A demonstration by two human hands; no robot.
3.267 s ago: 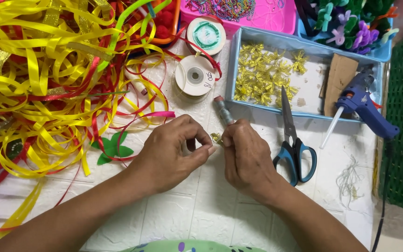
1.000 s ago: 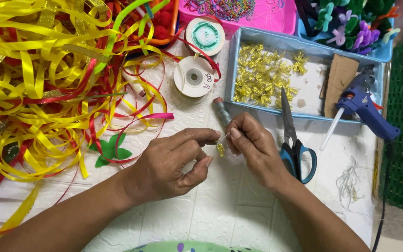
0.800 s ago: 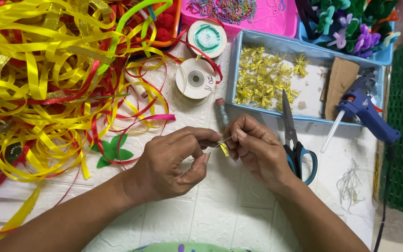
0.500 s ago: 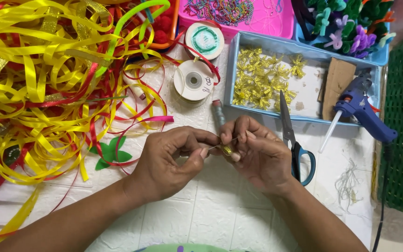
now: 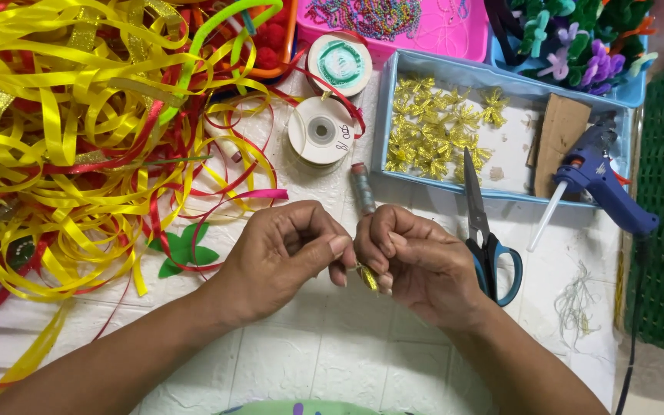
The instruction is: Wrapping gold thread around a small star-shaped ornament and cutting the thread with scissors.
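Head view showed both hands meeting at the centre of the frame. The left hand (image 5: 282,257) and the right hand (image 5: 416,261) were curled nearly closed, fingertips pinching a small gold ribbon piece (image 5: 367,277) between them. Its long axis slanted from upper left down to lower right. Scissors (image 5: 486,230) lay just right of the right hand.

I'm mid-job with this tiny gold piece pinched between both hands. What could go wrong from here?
The gold ribbon piece is very small and held only at the fingertips of the left hand and right hand; a loose grip could drop it. The scissors lie right beside the right hand, blades toward the blue tray; a sideways move might knock them. The glue gun rests nozzle-down by the tray, and its cord could snag.
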